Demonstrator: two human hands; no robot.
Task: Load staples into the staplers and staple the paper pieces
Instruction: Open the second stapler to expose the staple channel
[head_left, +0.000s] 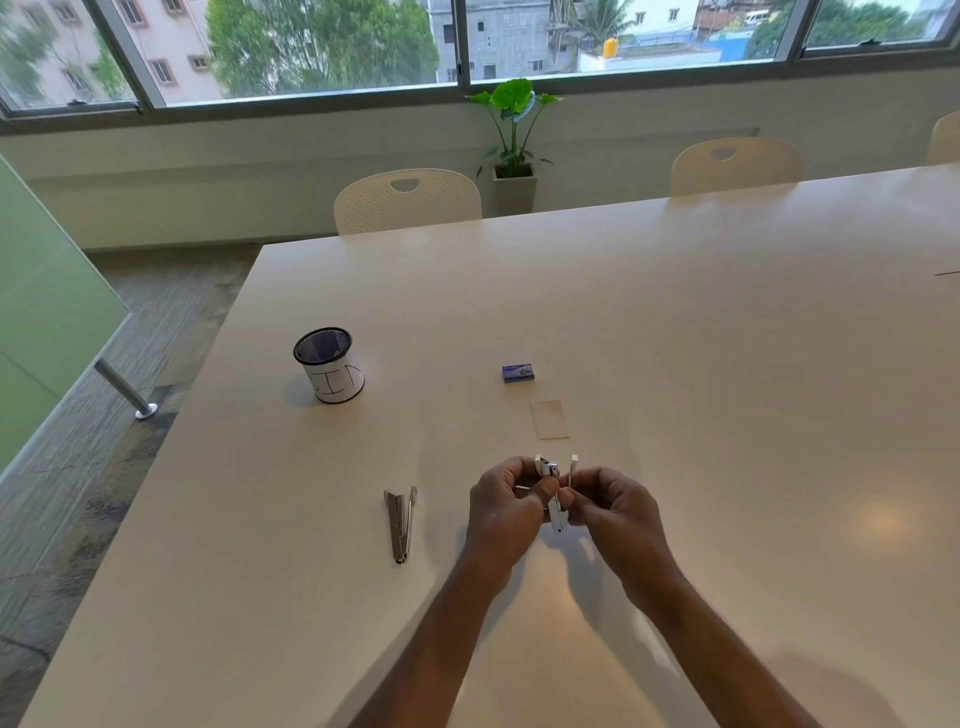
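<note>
A small white stapler (556, 486) is held open between both hands just above the table, its metal magazine exposed. My left hand (506, 512) grips its left side, thumb on the magazine. My right hand (615, 512) pinches its right side; whether it also holds staples I cannot tell. A second stapler (401, 522) lies opened flat on the table to the left of my hands. Beyond my hands lie a small paper piece (549, 419) and a blue staple box (518, 373).
A black mesh pen cup (330, 371) wrapped in white paper stands at the left of the white table (727, 364). Two cream chairs (408, 200) are at the far edge. The table's left edge drops to the floor.
</note>
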